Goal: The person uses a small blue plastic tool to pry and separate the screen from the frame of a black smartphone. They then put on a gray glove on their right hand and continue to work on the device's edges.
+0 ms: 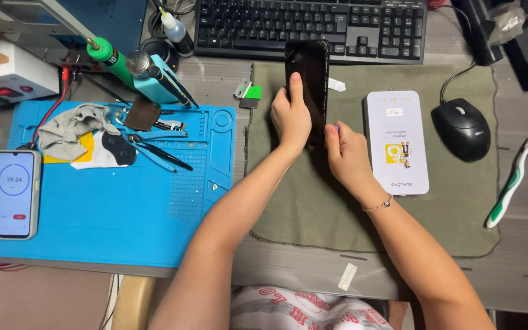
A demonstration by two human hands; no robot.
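Phone repair bench, blue work mat (123, 220), tweezers (157, 153), keyboard (362, 27)

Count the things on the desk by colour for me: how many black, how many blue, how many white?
Black: 3 - the phone in both hands, the keyboard, the mouse
Blue: 1 - the work mat
White: 1 - the flat box
Total: 5

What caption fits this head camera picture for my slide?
Two hands, left and right, hold a black phone over a green cloth, beside a blue work mat.
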